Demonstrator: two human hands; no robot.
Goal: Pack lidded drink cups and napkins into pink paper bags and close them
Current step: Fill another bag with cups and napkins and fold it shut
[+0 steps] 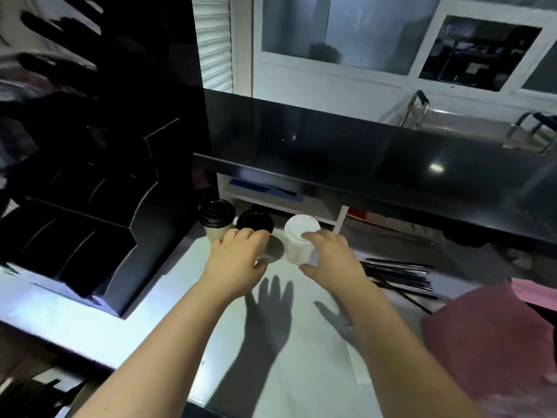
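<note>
1. Nearest the camera, two bare forearms reach forward over a pale worktop (pixel 301 351), where the shadows of the hands fall.
2. At the right edge lies pink paper, most likely the pink paper bags (pixel 488 342). They look flat and I cannot see that anything has been put inside. No napkins can be made out.
3. Just beyond the bags, a loose bundle of dark straws (pixel 401 276) lies on the worktop.
4. The left hand (pixel 238 260) curls over a cup with a black lid (pixel 254 221). The fingers close round its side, though the hand hides most of the body, so how firm the hold is I cannot tell.
5. The right hand (pixel 331 254) is clamped on a white cup with a white lid (pixel 301 239), thumb under and fingers across the front.
6. Left of these, a tan cup with a black lid (pixel 217 220) stands alone, near the left hand but untouched.
7. Behind the cups is a low white shelf (pixel 280 203) under a dark counter (pixel 361 152). Farther off are white-framed windows.
8. My judgement is that the task is at an early stage. Cups are lidded and being gathered, while bagging, napkins and closing all remain.
9. No brand, label or writing is readable anywhere. The cups look plain.
</note>
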